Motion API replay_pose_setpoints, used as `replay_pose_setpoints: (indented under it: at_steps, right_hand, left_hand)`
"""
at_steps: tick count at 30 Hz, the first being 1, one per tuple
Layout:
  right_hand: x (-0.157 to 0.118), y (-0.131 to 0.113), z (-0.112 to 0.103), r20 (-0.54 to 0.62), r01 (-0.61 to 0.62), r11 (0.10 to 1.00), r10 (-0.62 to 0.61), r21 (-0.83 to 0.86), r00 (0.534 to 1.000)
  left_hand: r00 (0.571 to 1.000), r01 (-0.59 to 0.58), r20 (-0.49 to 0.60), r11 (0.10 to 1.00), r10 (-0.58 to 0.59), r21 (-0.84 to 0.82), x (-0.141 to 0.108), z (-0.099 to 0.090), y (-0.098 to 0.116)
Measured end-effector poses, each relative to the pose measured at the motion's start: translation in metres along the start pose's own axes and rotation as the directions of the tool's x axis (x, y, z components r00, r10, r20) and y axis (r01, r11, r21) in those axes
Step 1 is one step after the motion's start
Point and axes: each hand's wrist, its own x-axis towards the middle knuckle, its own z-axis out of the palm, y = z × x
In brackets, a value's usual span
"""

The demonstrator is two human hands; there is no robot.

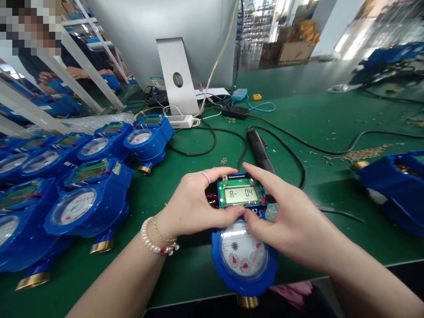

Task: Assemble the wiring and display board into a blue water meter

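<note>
At the near edge of the green table (298, 117): one blue meter (244, 265), white dial upward, brass fitting (247, 301) toward the person. Set at its far end, one display board (243, 182), reading "A- 04". Left hand (195, 203): thumb and fingers gripping the board's left side; beaded bracelet (150, 246) at wrist. Right hand (286, 216): gripping the opposite side, thumbs close together. Just beyond, one black corded tool (260, 152). Leftward, similar meters (86, 196) in rows. Farther back, one silver monitor (179, 26), rear side showing.

Central meter (244, 254) before monitor (175, 22)
</note>
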Motion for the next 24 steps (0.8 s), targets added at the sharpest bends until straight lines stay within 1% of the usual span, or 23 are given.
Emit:
replay_pose_setpoints:
  at_steps: [2, 4, 6, 8, 10, 11, 15, 17, 20, 24]
  right_hand:
    - [0.000, 0.003, -0.001, 0.005, 0.027, 0.998, -0.027, 0.051, 1.000]
    - [0.000, 0.005, -0.002, 0.016, 0.025, 0.999, -0.026, 0.038, 1.000]
    - [0.000, 0.004, -0.003, 0.035, -0.013, 1.000, 0.013, -0.009, 0.999]
    - [0.001, 0.002, -0.002, 0.045, -0.079, 0.997, 0.080, -0.008, 0.996]
    - [0.001, 0.001, -0.002, 0.054, -0.138, 0.989, 0.134, 0.060, 0.989]
    - [0.001, 0.001, -0.003, 0.065, -0.149, 0.982, 0.143, 0.116, 0.988]
    - [-0.003, 0.005, -0.008, 0.132, -0.137, 0.918, 0.094, 0.372, 0.987]
    - [-0.005, 0.006, -0.009, 0.134, -0.141, 0.895, 0.092, 0.424, 0.987]
    - [-0.006, 0.005, -0.006, 0.074, -0.153, 0.918, 0.135, 0.366, 0.988]
    - [-0.004, -0.001, 0.003, 0.007, -0.181, 0.968, 0.182, 0.176, 0.983]
  left_hand:
    - [1.000, 0.003, -0.012, 1.000, -0.003, -0.024, 0.000, 0.002, -0.001]
    - [1.000, 0.016, -0.008, 0.999, -0.016, -0.038, 0.000, 0.003, -0.002]
    - [0.999, 0.035, -0.007, 0.999, -0.035, -0.039, 0.000, 0.003, -0.003]
    - [0.999, 0.036, -0.011, 0.999, -0.036, -0.026, 0.000, 0.004, -0.003]
    - [1.000, 0.020, -0.015, 1.000, -0.020, -0.004, 0.000, 0.004, -0.003]
    - [1.000, 0.010, -0.016, 1.000, -0.010, 0.008, 0.000, 0.004, -0.002]
    - [1.000, 0.014, -0.006, 1.000, -0.014, 0.023, 0.000, 0.003, -0.001]
    - [0.999, 0.033, 0.011, 0.999, -0.033, 0.006, -0.001, 0.003, -0.001]
    - [0.999, 0.036, 0.011, 0.999, -0.036, -0.019, -0.001, 0.004, -0.001]
    - [1.000, 0.022, -0.007, 1.000, -0.022, -0.012, -0.001, 0.004, -0.003]
